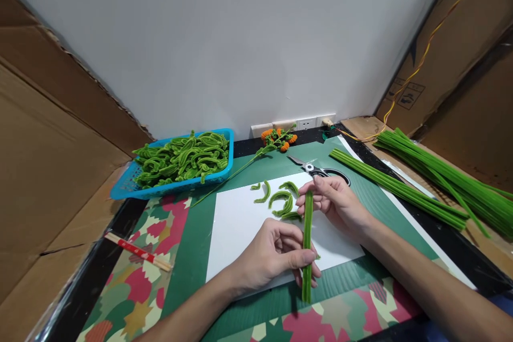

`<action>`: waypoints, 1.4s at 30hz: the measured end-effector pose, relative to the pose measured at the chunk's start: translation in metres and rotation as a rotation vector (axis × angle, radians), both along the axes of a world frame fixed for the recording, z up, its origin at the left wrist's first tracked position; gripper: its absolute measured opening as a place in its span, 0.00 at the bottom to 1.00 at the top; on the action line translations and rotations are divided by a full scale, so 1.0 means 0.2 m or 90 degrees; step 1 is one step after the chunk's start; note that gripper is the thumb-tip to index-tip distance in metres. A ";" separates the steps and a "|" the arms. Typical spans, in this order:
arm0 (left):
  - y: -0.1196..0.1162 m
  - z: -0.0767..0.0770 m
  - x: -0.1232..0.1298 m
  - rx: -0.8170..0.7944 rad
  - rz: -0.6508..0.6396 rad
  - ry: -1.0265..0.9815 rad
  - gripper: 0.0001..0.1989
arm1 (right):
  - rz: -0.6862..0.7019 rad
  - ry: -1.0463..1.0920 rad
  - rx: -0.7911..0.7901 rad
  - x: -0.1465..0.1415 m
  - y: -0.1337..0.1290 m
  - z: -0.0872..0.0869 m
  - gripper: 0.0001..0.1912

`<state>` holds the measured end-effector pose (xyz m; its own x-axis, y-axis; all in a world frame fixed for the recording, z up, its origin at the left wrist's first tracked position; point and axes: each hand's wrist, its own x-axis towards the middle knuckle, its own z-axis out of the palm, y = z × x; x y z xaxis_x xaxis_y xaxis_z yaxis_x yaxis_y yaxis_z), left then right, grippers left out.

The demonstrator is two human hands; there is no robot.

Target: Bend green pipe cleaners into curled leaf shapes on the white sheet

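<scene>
Upright between my hands is a short bundle of green fuzzy stems (308, 230). My left hand (286, 256) pinches it near the lower end, thumb across the front. The fingertips of my right hand (323, 195) hold its top end. Behind them, several curled green pieces (282, 202) lie on a white sheet (236, 230). Scissors (316, 168) with black handles rest just beyond my right hand, their blades pointing to the back left.
A blue basket (231, 157) of green curled pieces stands at the back left. Orange flowers (280, 138) lie by the wall. Long green stems (396, 187) are at the right, a larger bunch (449, 171) beyond. Wrapped chopsticks (138, 251) lie left. Cardboard stands on both sides.
</scene>
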<state>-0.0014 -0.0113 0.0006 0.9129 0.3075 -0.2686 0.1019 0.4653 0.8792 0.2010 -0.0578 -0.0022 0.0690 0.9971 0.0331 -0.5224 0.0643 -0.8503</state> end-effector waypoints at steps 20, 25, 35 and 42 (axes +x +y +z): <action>-0.01 -0.04 0.00 -0.015 0.020 -0.049 0.22 | 0.078 -0.110 0.003 -0.02 -0.03 -0.03 0.20; -0.01 -0.04 0.01 -0.027 0.043 -0.050 0.28 | -0.009 -0.062 -0.039 0.01 -0.05 0.00 0.22; 0.02 -0.06 0.00 -0.126 0.020 -0.082 0.34 | 0.108 -0.048 -0.045 0.06 -0.07 0.00 0.26; 0.02 -0.06 -0.01 -0.105 -0.016 -0.078 0.25 | 0.360 -0.133 -0.139 0.02 -0.15 -0.01 0.34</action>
